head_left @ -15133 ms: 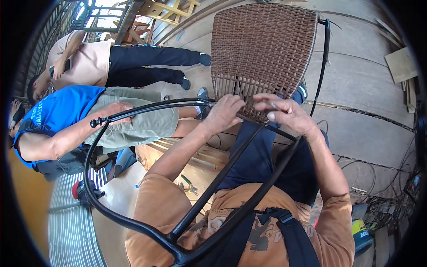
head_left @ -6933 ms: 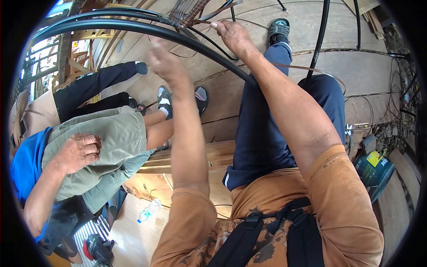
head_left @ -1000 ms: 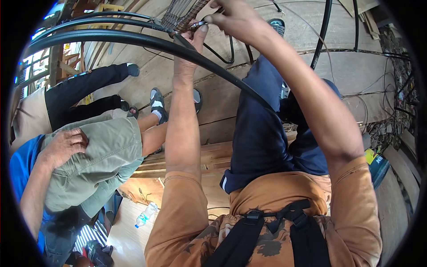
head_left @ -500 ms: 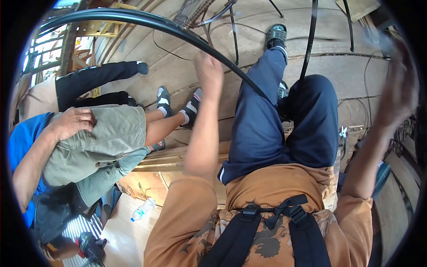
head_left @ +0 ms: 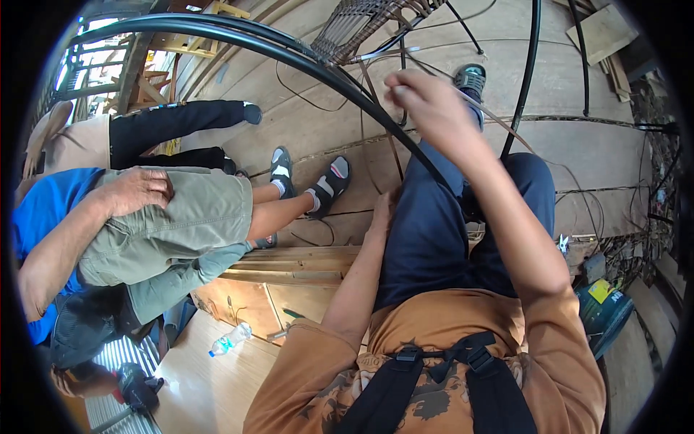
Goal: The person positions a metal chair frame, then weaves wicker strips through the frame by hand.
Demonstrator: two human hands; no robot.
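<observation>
My right hand [head_left: 434, 108] is raised over my left knee, fingers curled together in a pinch. A thin brown weaving strip [head_left: 499, 119] runs out from behind this hand, down to the right. My left hand [head_left: 385, 206] is low beside my left thigh; its fingers are mostly hidden. Between the hands curves a black tubular frame [head_left: 347, 83], its lower end against my left leg. Brown woven wicker [head_left: 340, 32] sits at the top of the frame, with a pale-tipped tool [head_left: 383, 53] at its edge. Another loose strip [head_left: 387, 137] hangs down from the weaving.
To my left sits a person in olive shorts [head_left: 173, 210], feet near the frame. Behind is another person's dark-sleeved limb [head_left: 181, 123]. A plastic bottle [head_left: 230, 340] lies on the wooden surface. Pliers [head_left: 563, 244] and a green round container [head_left: 606, 311] are to my right.
My right hand has swung from the far right inward to the frame. My left hand has dropped from the frame to beside my thigh. The view has shifted slightly.
</observation>
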